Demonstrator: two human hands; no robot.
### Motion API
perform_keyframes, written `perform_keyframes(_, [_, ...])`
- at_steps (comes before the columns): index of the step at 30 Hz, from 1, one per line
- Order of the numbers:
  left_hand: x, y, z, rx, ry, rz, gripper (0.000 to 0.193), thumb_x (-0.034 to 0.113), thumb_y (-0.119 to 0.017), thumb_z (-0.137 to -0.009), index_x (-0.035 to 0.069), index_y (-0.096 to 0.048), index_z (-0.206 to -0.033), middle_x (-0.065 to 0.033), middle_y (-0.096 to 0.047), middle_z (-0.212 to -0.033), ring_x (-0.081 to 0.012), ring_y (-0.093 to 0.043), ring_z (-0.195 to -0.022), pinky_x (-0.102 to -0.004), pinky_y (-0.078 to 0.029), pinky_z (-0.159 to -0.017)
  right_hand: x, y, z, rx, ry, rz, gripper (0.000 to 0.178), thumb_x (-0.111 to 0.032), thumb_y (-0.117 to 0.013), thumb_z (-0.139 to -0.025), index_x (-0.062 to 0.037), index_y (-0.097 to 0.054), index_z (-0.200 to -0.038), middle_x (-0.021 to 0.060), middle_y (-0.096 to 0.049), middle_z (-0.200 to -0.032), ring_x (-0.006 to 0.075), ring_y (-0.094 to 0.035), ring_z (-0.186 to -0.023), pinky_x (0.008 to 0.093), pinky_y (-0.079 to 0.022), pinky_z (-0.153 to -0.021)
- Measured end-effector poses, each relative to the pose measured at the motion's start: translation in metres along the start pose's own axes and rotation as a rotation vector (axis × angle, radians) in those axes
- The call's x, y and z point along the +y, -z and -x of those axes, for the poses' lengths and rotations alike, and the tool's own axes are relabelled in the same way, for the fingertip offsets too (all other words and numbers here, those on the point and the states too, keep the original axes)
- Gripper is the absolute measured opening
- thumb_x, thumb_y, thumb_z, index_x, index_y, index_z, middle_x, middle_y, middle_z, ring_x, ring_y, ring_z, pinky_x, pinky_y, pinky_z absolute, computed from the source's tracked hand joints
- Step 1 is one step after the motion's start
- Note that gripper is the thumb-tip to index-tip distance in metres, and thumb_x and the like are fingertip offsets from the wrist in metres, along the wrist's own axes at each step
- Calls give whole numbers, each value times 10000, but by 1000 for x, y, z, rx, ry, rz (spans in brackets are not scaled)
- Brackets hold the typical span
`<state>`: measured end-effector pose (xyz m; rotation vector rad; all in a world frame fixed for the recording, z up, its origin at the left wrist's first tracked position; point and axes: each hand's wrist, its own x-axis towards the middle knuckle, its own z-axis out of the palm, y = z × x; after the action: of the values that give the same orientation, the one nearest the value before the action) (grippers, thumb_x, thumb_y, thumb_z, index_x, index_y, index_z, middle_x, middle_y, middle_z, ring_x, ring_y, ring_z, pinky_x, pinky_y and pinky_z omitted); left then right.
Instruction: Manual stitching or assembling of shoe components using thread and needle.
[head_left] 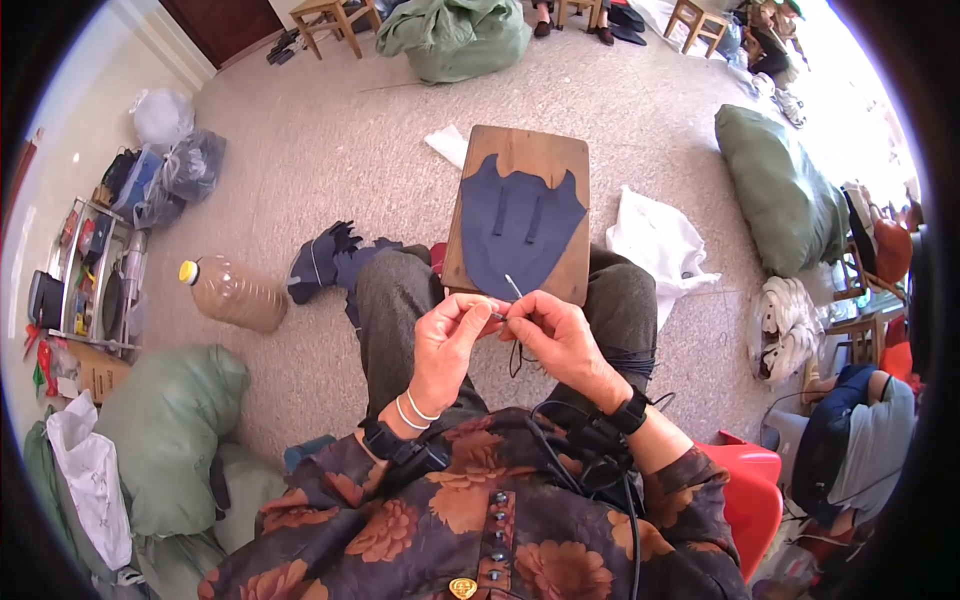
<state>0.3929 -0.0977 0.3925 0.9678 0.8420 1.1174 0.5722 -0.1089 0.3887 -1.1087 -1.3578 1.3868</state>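
1. Two narrow pinches near board point(530, 145): right hand point(562, 342) is holding thin tool point(514, 287), left hand point(446, 338) something unclear.
2. Blue fabric point(518, 242) is lying on board.
3. Left of board, bottle point(235, 293), contents unclear, is sitting on speckled floor point(290, 180).

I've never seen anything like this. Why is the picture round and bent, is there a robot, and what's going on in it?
There is no robot here. The left hand and right hand are a person's own bare hands, seen from above by a wide fisheye camera worn on that person's head; that lens bends straight edges near the rim. The patterned sleeves and dark trousers belong to the same person.

Beyond the hands, a dark blue fabric piece with two narrow dark strips lies on a wooden board. The right hand holds a thin, pale tool. The fingertips of both hands meet at a small dark item, too small to identify.
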Motion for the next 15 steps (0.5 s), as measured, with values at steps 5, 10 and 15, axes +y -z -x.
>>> perform_keyframes(5, [-2,2,-1,-20,-4,37,196,163,-592,-1005,-23,-653,-1017,-108,-711,-1015,-130,-673,-912,-281,-554,-866,-5,-3,-1,11,8,-31,104,-66,-601,-967,36,-610,-949,42,-661,-838,83,-636,-808,242,-530,-721])
perform_keyframes(10, [-2,2,-2,-21,-16,17,200,161,-601,-999,-28,-664,-1013,-106,-715,-1006,-121,-666,-889,-265,-549,-837,-4,-4,-2,9,22,-26,107,-68,-603,-967,37,-613,-954,48,-664,-840,93,-640,-810,250,-535,-734])
perform_keyframes(15, [-5,0,-1,-4,-15,13,200,159,-608,-995,-30,-671,-1011,-96,-716,-991,-110,-657,-864,-253,-541,-820,0,-4,-3,14,29,-43,109,-69,-605,-963,39,-613,-953,56,-666,-841,99,-642,-809,256,-540,-739])
